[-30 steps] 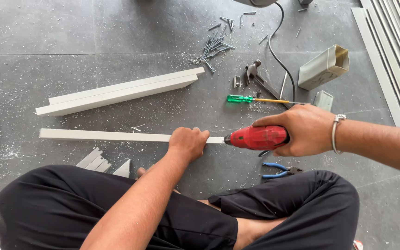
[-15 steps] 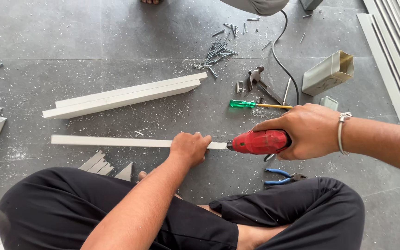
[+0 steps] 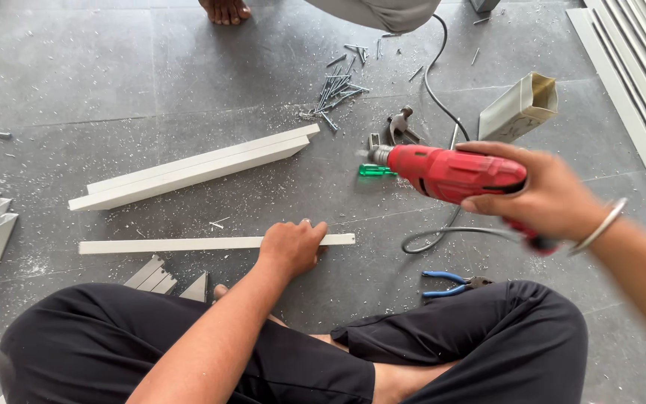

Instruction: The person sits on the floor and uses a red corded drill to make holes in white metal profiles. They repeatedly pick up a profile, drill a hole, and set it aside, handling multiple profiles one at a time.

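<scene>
The grey tiled floor (image 3: 114, 67) is carrying everything. A long white profile (image 3: 188, 168) is lying angled near its middle, and closer to the person's crossed legs a thin white strip (image 3: 173, 245) is lying flat. The left hand (image 3: 289, 247) is pressing down on that strip near its right end. The right hand (image 3: 543, 194) is gripping a red electric drill (image 3: 454, 173), lifted clear of the strip. Blue-handled pliers (image 3: 450, 283) are lying just below the drill's cord.

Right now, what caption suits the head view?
Left hand pins a white strip; right hand lifts a red drill.
</scene>
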Available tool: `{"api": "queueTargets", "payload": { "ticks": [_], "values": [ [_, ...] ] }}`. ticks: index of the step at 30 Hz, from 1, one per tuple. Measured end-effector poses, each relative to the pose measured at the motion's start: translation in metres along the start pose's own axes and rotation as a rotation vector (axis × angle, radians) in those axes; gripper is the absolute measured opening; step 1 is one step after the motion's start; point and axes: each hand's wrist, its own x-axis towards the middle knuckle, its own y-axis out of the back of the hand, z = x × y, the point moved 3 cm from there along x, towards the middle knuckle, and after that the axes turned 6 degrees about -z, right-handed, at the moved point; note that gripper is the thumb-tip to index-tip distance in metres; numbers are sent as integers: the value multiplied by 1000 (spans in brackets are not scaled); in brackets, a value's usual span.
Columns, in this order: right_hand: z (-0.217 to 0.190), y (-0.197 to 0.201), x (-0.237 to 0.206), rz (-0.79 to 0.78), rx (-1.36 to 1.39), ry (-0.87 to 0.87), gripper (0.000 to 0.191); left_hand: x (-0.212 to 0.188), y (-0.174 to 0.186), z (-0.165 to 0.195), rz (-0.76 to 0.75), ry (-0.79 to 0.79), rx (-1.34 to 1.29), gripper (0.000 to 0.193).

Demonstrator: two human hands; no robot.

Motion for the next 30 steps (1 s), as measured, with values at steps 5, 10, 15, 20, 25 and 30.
{"api": "queueTargets", "payload": {
  "ticks": [5, 10, 15, 20, 25, 30],
  "values": [
    [61, -75, 10, 243, 825, 155, 68, -3, 9, 5, 156, -53, 141, 46],
    [101, -130, 14, 254, 1378, 94, 54, 3, 23, 1, 17, 90, 137, 62],
    [130, -117, 21, 250, 1388, 119, 48, -20, 33, -40, -204, 278, 219, 65],
    [128, -117, 34, 255, 1437, 81, 45, -64, 77, -77, 62, 365, 472, 36],
    [125, -122, 31, 231, 1458, 67, 44, -98, 138, -79, 888, 552, -469, 51],
    [121, -125, 27, 228, 1442, 15, 44, -107, 136, -81, 1074, 809, -1266, 52]
  ]
}}
